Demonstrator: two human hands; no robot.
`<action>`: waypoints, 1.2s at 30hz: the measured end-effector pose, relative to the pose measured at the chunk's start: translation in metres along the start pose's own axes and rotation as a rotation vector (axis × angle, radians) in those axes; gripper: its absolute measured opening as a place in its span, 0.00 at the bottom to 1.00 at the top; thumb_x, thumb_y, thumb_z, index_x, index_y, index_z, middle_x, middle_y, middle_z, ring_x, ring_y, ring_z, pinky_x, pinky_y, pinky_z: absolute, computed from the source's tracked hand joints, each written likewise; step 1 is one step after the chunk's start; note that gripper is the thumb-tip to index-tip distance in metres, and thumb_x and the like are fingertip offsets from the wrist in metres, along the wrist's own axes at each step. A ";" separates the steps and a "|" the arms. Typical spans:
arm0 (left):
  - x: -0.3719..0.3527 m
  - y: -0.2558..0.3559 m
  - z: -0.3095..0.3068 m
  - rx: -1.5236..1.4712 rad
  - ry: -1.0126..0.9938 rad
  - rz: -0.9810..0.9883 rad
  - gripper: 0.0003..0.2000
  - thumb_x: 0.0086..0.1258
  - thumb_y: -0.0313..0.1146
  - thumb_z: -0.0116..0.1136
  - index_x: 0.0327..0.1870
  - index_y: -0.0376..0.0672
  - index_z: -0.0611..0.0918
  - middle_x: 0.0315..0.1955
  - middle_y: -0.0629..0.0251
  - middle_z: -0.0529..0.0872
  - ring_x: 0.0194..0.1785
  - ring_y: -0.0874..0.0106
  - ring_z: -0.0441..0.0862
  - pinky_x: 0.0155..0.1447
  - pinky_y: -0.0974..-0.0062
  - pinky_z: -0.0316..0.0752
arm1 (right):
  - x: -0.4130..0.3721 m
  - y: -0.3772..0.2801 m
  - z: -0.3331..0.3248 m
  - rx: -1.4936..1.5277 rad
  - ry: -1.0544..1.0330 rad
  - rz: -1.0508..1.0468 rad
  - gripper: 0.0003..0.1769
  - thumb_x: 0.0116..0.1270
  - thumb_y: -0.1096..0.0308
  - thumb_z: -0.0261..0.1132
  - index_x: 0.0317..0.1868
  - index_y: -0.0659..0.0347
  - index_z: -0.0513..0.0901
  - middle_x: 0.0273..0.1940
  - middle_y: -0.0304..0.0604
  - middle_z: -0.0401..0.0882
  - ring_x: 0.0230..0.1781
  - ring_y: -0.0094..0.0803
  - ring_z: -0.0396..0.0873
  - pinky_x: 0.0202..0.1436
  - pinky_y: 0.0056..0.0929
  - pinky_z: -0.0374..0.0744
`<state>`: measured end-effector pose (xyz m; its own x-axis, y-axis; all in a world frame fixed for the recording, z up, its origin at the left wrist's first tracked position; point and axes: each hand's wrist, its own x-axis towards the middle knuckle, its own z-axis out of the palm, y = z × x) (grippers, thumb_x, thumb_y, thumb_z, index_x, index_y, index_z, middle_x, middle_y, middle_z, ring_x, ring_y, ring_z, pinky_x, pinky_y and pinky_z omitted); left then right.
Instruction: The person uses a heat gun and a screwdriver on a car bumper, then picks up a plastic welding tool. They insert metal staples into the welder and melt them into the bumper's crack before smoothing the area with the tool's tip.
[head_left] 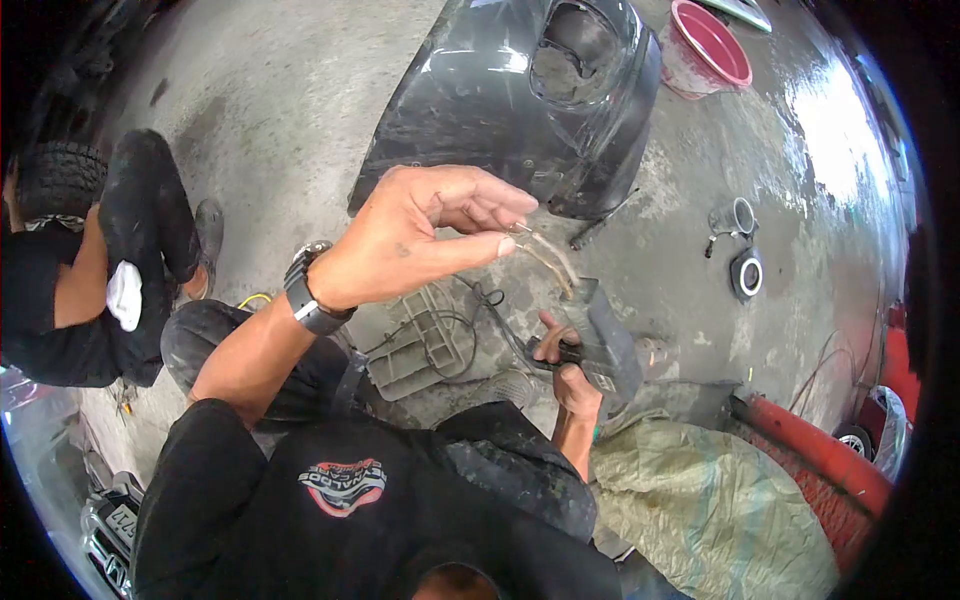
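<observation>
My right hand point(568, 375) is wrapped around the handle of what looks like a soldering gun point(610, 345), a dark grey body with two thin metal prongs reaching up and left. At the tips of those prongs is my left hand point(430, 230), thumb and fingertips drawn together around the ends. Whatever small piece lies between these fingers is too small to make out. A black cord point(490, 297) runs on the floor near the gun. Beyond my left hand lies a large dark car body panel point(460, 110) with a round opening.
A grey ribbed plastic part point(415, 345) lies below my left forearm. Far right are a pink bucket point(705, 50), a ring-shaped part point(746, 274) and a red metal beam point(820, 450). A pale woven sack point(700, 500) is close by. Another person point(90, 280) sits left beside a tire point(60, 180).
</observation>
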<state>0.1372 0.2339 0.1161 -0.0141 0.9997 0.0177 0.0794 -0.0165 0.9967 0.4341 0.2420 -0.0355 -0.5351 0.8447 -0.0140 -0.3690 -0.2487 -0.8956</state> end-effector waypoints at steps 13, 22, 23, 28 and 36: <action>0.000 0.003 0.001 0.005 -0.053 0.013 0.17 0.69 0.24 0.69 0.59 0.38 0.85 0.46 0.62 0.89 0.49 0.77 0.86 0.54 0.77 0.82 | -0.002 0.006 -0.004 0.169 -0.088 -0.002 0.28 0.60 0.44 0.78 0.50 0.55 0.82 0.28 0.36 0.72 0.24 0.34 0.78 0.67 0.68 0.70; 0.000 0.006 0.004 0.020 -0.064 0.016 0.18 0.69 0.25 0.69 0.59 0.37 0.84 0.45 0.62 0.89 0.49 0.76 0.87 0.54 0.77 0.83 | -0.003 0.003 -0.006 0.196 -0.082 0.012 0.28 0.58 0.45 0.79 0.52 0.54 0.85 0.26 0.33 0.75 0.26 0.33 0.80 0.67 0.66 0.71; 0.001 0.005 0.005 0.020 -0.065 0.016 0.18 0.69 0.25 0.69 0.59 0.37 0.84 0.45 0.62 0.90 0.49 0.76 0.87 0.54 0.77 0.83 | -0.004 0.003 -0.007 0.191 -0.084 0.021 0.28 0.58 0.45 0.79 0.52 0.53 0.85 0.26 0.33 0.74 0.25 0.33 0.79 0.67 0.67 0.71; 0.001 0.005 0.007 -0.005 -0.068 0.014 0.17 0.69 0.25 0.69 0.59 0.37 0.84 0.46 0.61 0.90 0.49 0.76 0.87 0.54 0.77 0.83 | -0.008 0.007 -0.011 0.206 -0.096 0.045 0.28 0.58 0.43 0.78 0.52 0.49 0.84 0.27 0.33 0.72 0.23 0.32 0.78 0.65 0.68 0.71; 0.005 0.010 0.010 0.043 -0.076 0.002 0.17 0.69 0.26 0.69 0.59 0.37 0.85 0.45 0.61 0.90 0.49 0.76 0.87 0.54 0.77 0.82 | -0.008 0.007 -0.013 0.253 -0.132 0.070 0.28 0.60 0.41 0.76 0.53 0.48 0.84 0.28 0.32 0.72 0.24 0.31 0.78 0.65 0.68 0.71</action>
<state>0.1480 0.2393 0.1253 0.0613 0.9980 0.0124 0.1220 -0.0198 0.9923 0.4459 0.2399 -0.0473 -0.6541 0.7564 0.0008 -0.4968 -0.4288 -0.7546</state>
